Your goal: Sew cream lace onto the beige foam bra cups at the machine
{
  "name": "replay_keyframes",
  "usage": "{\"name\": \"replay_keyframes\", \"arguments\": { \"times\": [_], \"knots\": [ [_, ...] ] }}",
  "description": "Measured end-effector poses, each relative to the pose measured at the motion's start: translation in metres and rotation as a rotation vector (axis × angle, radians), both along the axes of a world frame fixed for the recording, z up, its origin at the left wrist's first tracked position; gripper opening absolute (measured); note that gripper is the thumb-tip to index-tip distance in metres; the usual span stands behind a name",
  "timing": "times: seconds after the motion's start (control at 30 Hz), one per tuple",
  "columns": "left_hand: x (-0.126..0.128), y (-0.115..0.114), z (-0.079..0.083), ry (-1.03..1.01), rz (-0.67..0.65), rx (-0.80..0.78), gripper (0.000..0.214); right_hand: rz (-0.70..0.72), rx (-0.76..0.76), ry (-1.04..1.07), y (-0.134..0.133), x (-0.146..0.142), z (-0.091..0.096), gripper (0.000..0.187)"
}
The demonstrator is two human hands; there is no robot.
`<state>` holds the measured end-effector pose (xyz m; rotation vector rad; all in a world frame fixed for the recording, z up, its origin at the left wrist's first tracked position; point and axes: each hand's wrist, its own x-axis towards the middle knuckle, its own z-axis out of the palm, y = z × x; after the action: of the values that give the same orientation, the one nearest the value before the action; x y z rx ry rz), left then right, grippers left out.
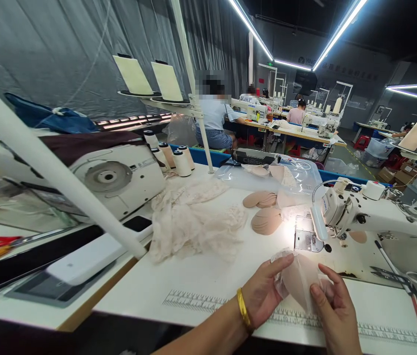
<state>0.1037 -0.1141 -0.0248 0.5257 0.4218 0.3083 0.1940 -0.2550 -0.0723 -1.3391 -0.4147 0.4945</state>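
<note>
My left hand [265,293] and my right hand [336,308] both grip a beige padded cup with sheer lace over it [299,278], held just above the white table [201,281] in front of the sewing machine [364,212]. The left thumb and fingers pinch its left edge. On the right edge, the right thumb presses. A gold bangle [243,310] circles my left wrist. The machine's lit needle plate [306,236] lies just beyond the cup.
A heap of pale lace [193,222] lies left of centre. Stacks of beige cups [265,219] and a clear bag [286,175] sit behind. Red-handled scissors [413,296] lie at right. Thread cones [181,160] and a second machine [112,177] stand left. People work at far tables.
</note>
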Motion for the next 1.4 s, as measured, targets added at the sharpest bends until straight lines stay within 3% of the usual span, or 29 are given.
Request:
{"name": "replay_keyframes", "arguments": {
  "times": [0.13,0.27,0.33,0.4,0.47,0.53,0.57,0.63,0.67,0.73,0.87,1.0,1.17,1.4],
  "knots": [
    [0.005,-0.001,0.006,0.026,-0.007,0.079,0.032,0.020,-0.030,-0.017,-0.001,0.000,0.001,0.060],
    [0.007,0.007,0.014,0.017,0.005,0.120,0.028,0.200,-0.030,-0.018,-0.005,0.005,-0.001,0.077],
    [0.005,0.014,0.022,-0.033,-0.056,0.214,0.030,0.274,-0.037,-0.055,-0.009,0.014,-0.002,0.083],
    [0.003,0.021,0.031,-0.129,-0.225,0.401,0.036,0.305,-0.068,-0.194,-0.013,0.028,0.000,0.078],
    [0.002,0.029,0.039,-0.242,-0.476,0.728,0.032,0.324,-0.134,-0.497,-0.014,0.049,0.006,0.063],
    [0.007,0.037,0.043,-0.351,-0.682,1.230,0.013,0.363,-0.201,-0.907,-0.008,0.074,0.014,0.038],
    [0.011,0.041,0.044,-0.394,-0.733,1.515,0.006,0.384,-0.193,-1.129,-0.003,0.087,0.018,0.028],
    [0.024,0.047,0.040,-0.426,-0.741,2.015,0.011,0.420,-0.202,-1.379,0.011,0.108,0.024,0.019],
    [0.031,0.050,0.037,-0.407,-0.735,2.193,0.016,0.417,-0.217,-1.556,0.018,0.117,0.026,0.022],
    [0.043,0.054,0.029,-0.340,-0.752,2.405,0.021,0.393,-0.276,-1.783,0.030,0.127,0.027,0.028],
    [0.054,0.060,0.015,-0.300,-0.775,2.505,0.019,0.396,-0.378,-1.771,0.036,0.131,0.024,0.033],
    [0.052,0.063,0.007,-0.275,-0.731,2.480,0.023,0.401,-0.300,-1.669,0.024,0.133,0.023,0.035],
    [0.052,0.066,0.001,-0.275,-0.680,2.443,0.029,0.484,-0.341,-1.566,0.016,0.136,0.022,0.034],
    [0.051,0.066,-0.001,-0.304,-0.630,2.411,0.027,0.448,-0.425,-1.542,0.018,0.136,0.017,0.035]
  ]
}}
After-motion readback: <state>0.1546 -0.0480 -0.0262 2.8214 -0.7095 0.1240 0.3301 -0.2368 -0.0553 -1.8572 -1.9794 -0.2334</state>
